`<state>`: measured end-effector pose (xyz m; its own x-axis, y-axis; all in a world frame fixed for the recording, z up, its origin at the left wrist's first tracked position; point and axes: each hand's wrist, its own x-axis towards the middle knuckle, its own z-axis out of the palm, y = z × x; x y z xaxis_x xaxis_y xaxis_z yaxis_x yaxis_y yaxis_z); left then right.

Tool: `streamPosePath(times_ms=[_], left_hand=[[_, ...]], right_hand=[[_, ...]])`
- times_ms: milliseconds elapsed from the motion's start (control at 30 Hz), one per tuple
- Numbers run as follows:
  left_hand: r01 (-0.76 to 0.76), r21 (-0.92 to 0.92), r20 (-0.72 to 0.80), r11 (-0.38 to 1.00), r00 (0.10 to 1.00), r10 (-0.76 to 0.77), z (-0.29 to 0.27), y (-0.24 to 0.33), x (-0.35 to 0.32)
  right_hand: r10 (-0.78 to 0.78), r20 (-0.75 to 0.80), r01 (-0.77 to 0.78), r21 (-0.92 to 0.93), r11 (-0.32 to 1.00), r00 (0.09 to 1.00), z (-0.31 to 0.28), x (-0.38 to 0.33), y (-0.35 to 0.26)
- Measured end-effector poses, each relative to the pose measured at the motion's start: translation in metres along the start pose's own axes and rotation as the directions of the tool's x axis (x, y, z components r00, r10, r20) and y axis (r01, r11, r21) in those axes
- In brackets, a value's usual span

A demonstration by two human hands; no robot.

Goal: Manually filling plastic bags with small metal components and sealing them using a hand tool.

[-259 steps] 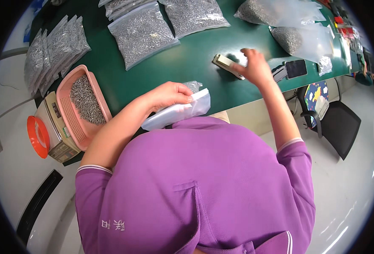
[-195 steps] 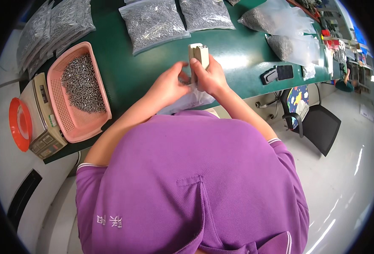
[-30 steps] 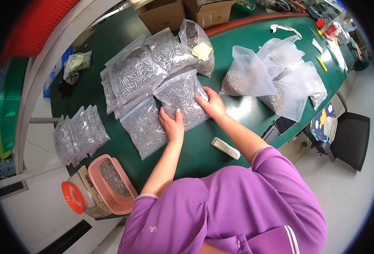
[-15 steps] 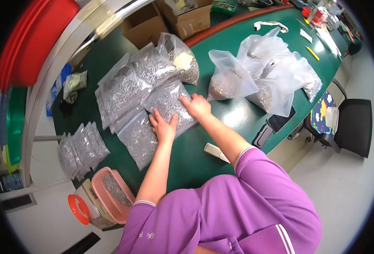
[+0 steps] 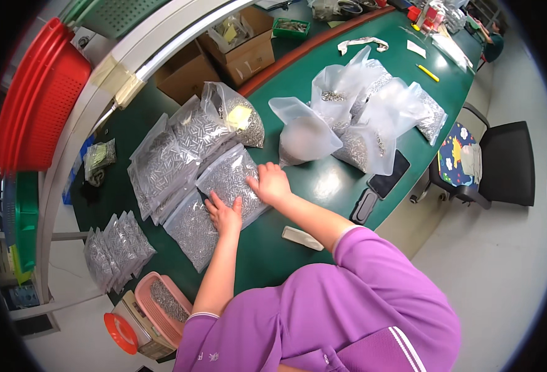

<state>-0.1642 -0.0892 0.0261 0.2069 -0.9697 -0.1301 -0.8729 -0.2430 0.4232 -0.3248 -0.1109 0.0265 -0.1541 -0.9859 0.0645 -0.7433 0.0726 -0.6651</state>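
My left hand [image 5: 226,218] lies with its fingers spread on the near edge of a clear plastic bag of small metal parts [image 5: 227,175]. My right hand [image 5: 272,185] rests along that bag's right edge, thumb apart from the fingers. Partly under my left hand is another flat bag of metal parts [image 5: 190,230]. Against them, on the far left side, lean stacked bags of larger metal pins [image 5: 162,164]. Behind stands a filled bag with a yellow label [image 5: 250,121]. What lies beneath the top bags is mostly hidden.
Open-topped frosted bags [image 5: 307,141] stand to the right, near a phone [image 5: 390,177] and a dark oblong case [image 5: 364,206]. Smaller filled bags [image 5: 117,248] and a pink basket [image 5: 146,291] on a scale are at left. A white oblong object [image 5: 302,238] lies near my right forearm.
The whole view has shifted, so the bags and boxes sit lower and further left in the picture. Both hands remain on the same bags, with little movement relative to them.
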Motion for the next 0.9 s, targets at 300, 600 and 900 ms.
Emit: streamPosePath(times_ms=[300,600,900], left_hand=[[-0.757,-0.276,-0.034,0.592,0.623,0.782,-0.052,0.142,-0.009],[-0.91,0.041,0.303,0.412,0.405,0.863,-0.068,0.232,0.046],[-0.916,-0.127,0.195,0.379,0.352,0.915,-0.074,0.169,0.02]], right_hand=[[-0.196,-0.289,0.109,-0.292,0.95,0.937,-0.231,0.045,-0.003],[-0.075,0.157,0.152,-0.56,0.815,0.985,-0.218,0.1,0.025],[-0.063,-0.028,0.058,-0.145,0.988,0.998,-0.224,0.082,0.068]])
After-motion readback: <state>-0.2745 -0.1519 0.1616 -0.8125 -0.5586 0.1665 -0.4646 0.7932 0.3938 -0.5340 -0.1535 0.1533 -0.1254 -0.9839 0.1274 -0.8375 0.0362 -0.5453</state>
